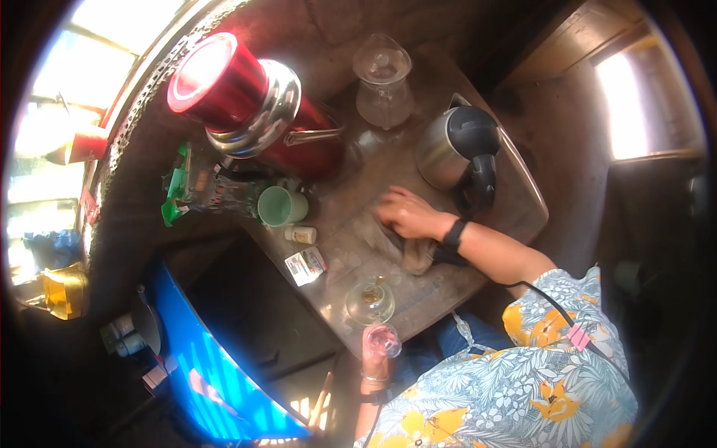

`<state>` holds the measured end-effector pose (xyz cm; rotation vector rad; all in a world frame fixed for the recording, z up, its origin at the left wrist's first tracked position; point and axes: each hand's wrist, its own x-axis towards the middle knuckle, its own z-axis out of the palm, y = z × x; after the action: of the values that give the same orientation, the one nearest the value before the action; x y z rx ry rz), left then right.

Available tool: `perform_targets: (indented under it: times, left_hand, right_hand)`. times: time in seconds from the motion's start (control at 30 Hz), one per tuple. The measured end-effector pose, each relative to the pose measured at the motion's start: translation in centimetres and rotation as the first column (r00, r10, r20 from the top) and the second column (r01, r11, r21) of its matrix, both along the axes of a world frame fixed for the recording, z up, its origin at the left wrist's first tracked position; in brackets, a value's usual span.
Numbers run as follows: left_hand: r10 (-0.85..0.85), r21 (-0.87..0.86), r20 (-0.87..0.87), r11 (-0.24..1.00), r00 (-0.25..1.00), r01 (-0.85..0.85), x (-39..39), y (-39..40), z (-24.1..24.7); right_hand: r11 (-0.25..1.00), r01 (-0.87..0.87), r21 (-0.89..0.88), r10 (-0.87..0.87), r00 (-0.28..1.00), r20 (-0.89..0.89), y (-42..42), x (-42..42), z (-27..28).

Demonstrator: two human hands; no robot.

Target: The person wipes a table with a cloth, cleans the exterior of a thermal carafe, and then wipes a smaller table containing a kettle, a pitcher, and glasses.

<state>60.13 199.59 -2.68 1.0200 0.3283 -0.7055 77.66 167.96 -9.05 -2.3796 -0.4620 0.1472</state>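
My right hand [409, 214], its fingers curled and partly blurred, presses on a crumpled greyish-brown cloth [417, 256] lying on the table top [347, 255]. In my left hand [374, 350], at the table's near edge, is a small clear glass [385, 340]. Just beyond that glass stands a round clear glass vessel [369, 305] with something amber-coloured in it. To the left of the cloth are a small printed box [306, 266], a small white bottle [301, 234] and a pale green mug [283, 206]. A steel kettle with a black lid [442, 148] stands beyond my right hand.
A large red vacuum flask [305, 131] towers at the back left. A clear glass jug [385, 103] stands at the back. Left of the mug is a green-edged rack [178, 185] with glassware. A bright blue curved surface [218, 369] lies beyond the table's left edge.
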Motion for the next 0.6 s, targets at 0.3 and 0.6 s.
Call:
perform_targets:
  times: [0.3, 0.6]
  left_hand:
    - [-0.003, 0.046, 0.026, 0.999, 1.0, 0.002, 0.2, -0.7, 0.4]
    - [-0.075, 0.031, -0.005, 0.997, 0.997, 0.076, 4.8, -3.5, -2.2]
  right_hand:
    - [0.976, -0.155, 0.154, 0.135, 0.982, 0.136, 3.6, 1.6, -2.1]
    - [0.982, -0.015, -0.19, -0.017, 0.987, -0.161, -7.8, -17.4, 3.4]
